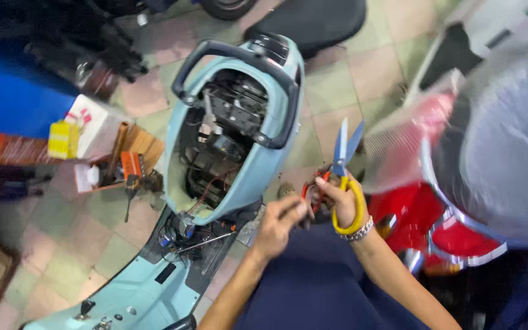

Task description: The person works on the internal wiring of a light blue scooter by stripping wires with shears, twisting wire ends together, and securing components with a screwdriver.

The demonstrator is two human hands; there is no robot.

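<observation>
Tiled floor fills the frame, with a pale blue scooter (233, 140) opened up at the left centre. Just right of it, low in the middle, the left hand (279, 223) is curled shut, pinching something small I cannot make out. Next to it, the right hand (343, 198) grips the scissors (344, 165) through their yellow loop, blades up and open. They look light, stiff and sharp; hold the handles only.

Pale blue scooter body (258, 165) with black grab rail (227, 52); scissors (344, 177) with blue blades and yellow handles; red panel (417, 214) with chrome trim; navy trousers (313, 287); yellow box (62, 139); floor tiles (349, 79) in faded pink and green checks
</observation>
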